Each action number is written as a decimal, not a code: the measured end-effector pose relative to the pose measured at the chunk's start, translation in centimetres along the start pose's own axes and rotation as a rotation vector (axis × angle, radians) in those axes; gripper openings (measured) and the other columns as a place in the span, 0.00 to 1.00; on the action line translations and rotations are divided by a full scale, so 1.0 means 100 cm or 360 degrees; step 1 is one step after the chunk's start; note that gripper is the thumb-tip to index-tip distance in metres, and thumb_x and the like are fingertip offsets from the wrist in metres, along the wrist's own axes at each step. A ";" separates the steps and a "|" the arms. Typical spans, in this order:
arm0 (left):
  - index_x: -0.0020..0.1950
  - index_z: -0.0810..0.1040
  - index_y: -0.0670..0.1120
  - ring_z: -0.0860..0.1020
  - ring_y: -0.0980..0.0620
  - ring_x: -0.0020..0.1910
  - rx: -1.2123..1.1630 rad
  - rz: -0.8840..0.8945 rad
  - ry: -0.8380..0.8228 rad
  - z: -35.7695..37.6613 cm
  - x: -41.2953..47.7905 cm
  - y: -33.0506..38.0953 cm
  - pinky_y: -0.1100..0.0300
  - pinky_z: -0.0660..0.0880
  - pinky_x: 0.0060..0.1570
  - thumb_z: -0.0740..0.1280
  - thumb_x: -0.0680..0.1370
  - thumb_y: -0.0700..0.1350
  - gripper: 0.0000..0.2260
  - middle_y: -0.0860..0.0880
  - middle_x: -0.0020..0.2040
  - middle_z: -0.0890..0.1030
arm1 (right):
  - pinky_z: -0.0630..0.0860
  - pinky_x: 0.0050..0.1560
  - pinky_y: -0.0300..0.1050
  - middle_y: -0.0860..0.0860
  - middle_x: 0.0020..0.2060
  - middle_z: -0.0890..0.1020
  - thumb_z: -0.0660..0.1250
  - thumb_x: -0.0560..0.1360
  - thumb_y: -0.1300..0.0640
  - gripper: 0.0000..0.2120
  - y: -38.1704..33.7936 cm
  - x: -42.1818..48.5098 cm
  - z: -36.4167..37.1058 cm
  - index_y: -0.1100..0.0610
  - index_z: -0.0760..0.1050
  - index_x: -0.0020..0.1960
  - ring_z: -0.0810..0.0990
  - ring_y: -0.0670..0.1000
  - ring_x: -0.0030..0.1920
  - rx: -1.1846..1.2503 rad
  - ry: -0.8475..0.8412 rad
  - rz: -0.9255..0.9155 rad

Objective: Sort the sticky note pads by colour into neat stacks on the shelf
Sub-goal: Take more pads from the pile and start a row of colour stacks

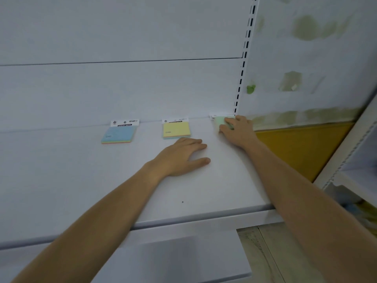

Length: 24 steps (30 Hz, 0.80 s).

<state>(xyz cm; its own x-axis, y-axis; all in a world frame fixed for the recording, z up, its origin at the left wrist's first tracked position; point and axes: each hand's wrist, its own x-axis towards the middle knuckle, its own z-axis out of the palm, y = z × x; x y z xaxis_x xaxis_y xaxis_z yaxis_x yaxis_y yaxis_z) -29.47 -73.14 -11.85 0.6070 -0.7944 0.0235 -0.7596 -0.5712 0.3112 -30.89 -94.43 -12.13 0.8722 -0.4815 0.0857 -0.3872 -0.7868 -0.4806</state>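
Sticky note pads sit in a spaced row along the back of the white shelf (81,170), probably so each colour gets its own stacking spot. A blue-topped pad (119,134) lies at the left, a yellow-topped pad (176,130) in the middle, and a green pad (220,120) in the right corner beside the slotted upright (243,64). Your right hand (237,129) reaches far forward and covers the green pad, fingers laid over its top and thumb at its near edge; whether it pinches the pad or only presses it square cannot be told. Your left hand (181,156) rests palm down on the shelf just in front of the yellow-topped pad, fingers relaxed and spread, holding nothing, likely bracing you.
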 end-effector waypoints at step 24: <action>0.44 0.83 0.47 0.83 0.48 0.34 0.1057 0.0058 0.0457 -0.048 -0.091 -0.100 0.62 0.77 0.29 0.54 0.72 0.53 0.20 0.49 0.38 0.85 | 0.67 0.61 0.47 0.52 0.64 0.75 0.56 0.78 0.47 0.19 -0.139 -0.040 0.031 0.52 0.70 0.66 0.72 0.55 0.64 -0.0711 0.0219 -0.1205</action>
<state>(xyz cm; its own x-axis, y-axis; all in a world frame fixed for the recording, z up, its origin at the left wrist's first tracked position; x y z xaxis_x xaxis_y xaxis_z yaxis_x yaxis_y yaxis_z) -26.27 -59.26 -10.57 0.5469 -0.7817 0.2996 -0.7067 -0.6230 -0.3353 -28.03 -80.37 -8.49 0.9089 0.2097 0.3604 0.1733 -0.9761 0.1308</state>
